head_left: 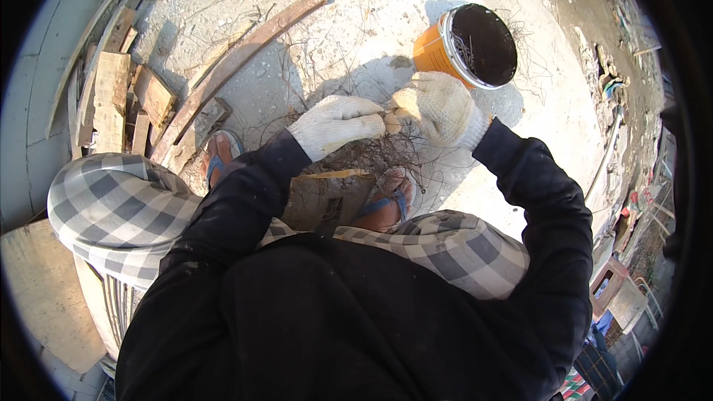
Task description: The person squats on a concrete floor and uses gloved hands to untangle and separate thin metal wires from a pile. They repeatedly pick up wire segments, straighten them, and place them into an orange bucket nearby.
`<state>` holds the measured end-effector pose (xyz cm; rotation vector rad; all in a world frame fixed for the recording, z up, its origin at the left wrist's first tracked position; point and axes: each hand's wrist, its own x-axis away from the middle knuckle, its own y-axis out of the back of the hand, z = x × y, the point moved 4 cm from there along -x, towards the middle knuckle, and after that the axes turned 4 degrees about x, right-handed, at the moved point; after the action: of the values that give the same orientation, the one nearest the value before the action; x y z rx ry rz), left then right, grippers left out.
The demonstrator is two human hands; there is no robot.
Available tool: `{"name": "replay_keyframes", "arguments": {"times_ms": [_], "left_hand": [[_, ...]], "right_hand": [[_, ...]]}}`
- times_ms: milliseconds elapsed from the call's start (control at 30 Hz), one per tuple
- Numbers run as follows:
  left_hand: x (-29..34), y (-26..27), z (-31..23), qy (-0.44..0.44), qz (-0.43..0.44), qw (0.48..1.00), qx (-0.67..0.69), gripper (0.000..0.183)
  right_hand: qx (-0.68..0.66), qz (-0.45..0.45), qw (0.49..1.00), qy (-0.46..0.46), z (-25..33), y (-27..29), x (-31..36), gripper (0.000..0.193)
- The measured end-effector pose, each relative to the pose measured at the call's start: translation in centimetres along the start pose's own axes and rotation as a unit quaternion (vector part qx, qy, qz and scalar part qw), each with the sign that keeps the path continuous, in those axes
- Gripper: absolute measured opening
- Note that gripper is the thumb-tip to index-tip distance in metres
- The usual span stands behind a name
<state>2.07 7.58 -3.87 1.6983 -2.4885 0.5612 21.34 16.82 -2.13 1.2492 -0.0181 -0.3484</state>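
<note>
In the head view, both gloved hands meet over a tangle of thin wire [380, 154] on the ground between the person's sandalled feet, just beyond a wooden block [323, 200]. The left hand [336, 126] reaches in from the left with its fingers bent; the right hand [440, 110] curls in from the right, and their fingertips come together above the tangle. The fingers look pinched, perhaps on a strand, but what lies between them is too small to tell, so I cannot say whether either hand is grasping anything.

The work looks partway along: some wire shows inside the orange bucket [428, 50], beyond the right hand, while the tangle below the hands and loose strands on the ground seem left to deal with.

The tangle has no single direction. As a mass it runs wider from left to right than front to back, its long axis roughly across the person's body, with curved ends sticking out many ways, several to the right.
</note>
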Motion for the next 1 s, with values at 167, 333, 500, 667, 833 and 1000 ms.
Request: {"name": "replay_keyframes", "arguments": {"times_ms": [167,333,500,667,833,1000], "left_hand": [[-0.1,-0.4,-1.2,-0.008,-0.037,0.993,-0.111,0.026],[0.4,-1.0,-2.6,-0.096,-0.104,0.95,-0.278,0.029],[0.3,-2.4,-3.4,-0.159,-0.101,0.891,-0.414,0.033],[0.7,-3.6,-3.9,-0.203,-0.146,0.862,-0.441,0.032],[0.5,-3.1,-3.5,-0.234,-0.126,0.876,-0.403,0.029],[0.1,-3.3,-3.2,-0.232,-0.068,0.884,-0.4,0.025]], "right_hand": [[-0.044,-0.049,0.998,-0.024,0.1,0.6,-0.3,0.031],[-0.084,-0.035,0.989,-0.114,2.3,2.3,-0.4,0.028],[-0.017,0.066,0.977,-0.202,5.1,4.7,-0.5,0.011],[-0.001,0.116,0.968,-0.221,6.2,6.2,-0.5,0.008],[0.039,0.037,0.995,-0.087,4.7,6.1,-1.3,0.021],[0.124,-0.039,0.989,0.078,4.2,7.1,-1.6,0.036]]}}
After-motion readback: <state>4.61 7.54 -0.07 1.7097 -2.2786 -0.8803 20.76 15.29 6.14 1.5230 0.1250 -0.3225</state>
